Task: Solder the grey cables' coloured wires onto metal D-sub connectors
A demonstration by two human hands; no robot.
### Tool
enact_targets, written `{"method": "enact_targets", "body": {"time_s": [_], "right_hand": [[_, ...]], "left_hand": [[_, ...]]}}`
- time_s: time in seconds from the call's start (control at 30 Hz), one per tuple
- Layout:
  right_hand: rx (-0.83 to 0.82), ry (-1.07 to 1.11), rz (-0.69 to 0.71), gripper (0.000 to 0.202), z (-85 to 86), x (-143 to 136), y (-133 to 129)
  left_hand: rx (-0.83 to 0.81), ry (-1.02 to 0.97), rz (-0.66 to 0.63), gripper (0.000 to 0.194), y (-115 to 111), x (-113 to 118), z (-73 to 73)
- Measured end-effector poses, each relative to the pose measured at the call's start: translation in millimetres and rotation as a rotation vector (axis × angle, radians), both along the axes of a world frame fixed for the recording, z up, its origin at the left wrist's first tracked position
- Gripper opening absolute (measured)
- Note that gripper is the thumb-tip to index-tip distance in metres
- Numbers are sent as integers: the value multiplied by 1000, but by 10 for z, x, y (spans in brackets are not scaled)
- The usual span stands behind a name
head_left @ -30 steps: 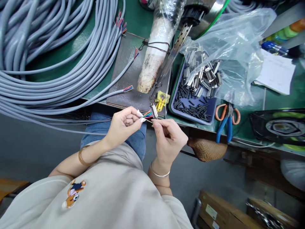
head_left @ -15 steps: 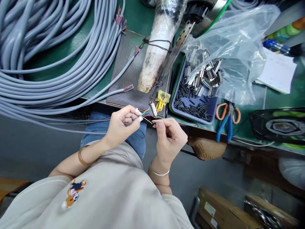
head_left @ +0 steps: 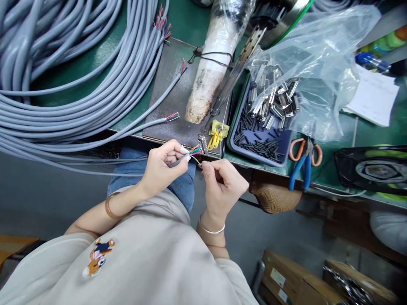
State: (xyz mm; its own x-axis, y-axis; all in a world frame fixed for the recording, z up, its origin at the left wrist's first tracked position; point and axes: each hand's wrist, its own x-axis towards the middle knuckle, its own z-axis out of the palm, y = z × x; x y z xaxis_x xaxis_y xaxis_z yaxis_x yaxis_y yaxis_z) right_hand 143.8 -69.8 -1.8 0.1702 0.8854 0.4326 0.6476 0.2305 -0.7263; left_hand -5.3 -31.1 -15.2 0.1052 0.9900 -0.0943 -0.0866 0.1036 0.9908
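Note:
My left hand is closed in a pinch around the end of a grey cable, thumb and forefinger holding it just behind its coloured wires. Those wires run into a metal multi-pin connector at the bench edge. One loose white wire bows out below them. Its far end meets the pinched thumb and forefinger of my right hand; whatever small piece may sit in that pinch is mostly hidden. Yellow clip-like pieces lie just beyond the connector.
A blue tray with short black tubes and metal connectors stands at right, partly under a plastic bag. Pliers lie beside it. Grey cable coils fill the left. A wrapped white post leans over the dark plate.
My right hand has shifted slightly left, and its fingertips now meet the white wire's end. The wire, straight before, is bowed. The connector has turned a little.

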Motion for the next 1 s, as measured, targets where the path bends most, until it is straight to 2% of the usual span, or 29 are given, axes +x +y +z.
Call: {"method": "enact_targets", "body": {"time_s": [0.17,0.27,0.43,0.5,0.53,0.6,0.67,0.8,0.9,1.0], "right_hand": [[16,-89,-37,29,-4,16,33],[-22,-113,-10,34,-8,19,47],[-84,-132,119,44,-16,16,82],[-50,-78,95,44,-11,49,91],[-13,-32,41,41,-8,75,94],[36,54,-89,33,-1,137,96],[-40,87,-126,27,1,189,93],[-270,178,24,27,-2,196,87],[-287,304,83,31,-6,144,88],[-254,274,64,32,-17,104,94]], "left_hand": [[2,8,15,13,-2,-9,4],[1,7,4,14,-7,-19,10],[42,-6,-178,10,-32,-72,-16],[29,-44,-231,14,-48,-104,-33],[23,-66,-238,20,-55,-119,-37],[42,-84,-242,27,-64,-142,-28],[118,-68,-250,23,-60,-153,-2],[301,0,-207,6,-32,-142,35],[380,43,-148,4,-23,-128,14],[393,107,-130,7,-18,-121,-15]]}}
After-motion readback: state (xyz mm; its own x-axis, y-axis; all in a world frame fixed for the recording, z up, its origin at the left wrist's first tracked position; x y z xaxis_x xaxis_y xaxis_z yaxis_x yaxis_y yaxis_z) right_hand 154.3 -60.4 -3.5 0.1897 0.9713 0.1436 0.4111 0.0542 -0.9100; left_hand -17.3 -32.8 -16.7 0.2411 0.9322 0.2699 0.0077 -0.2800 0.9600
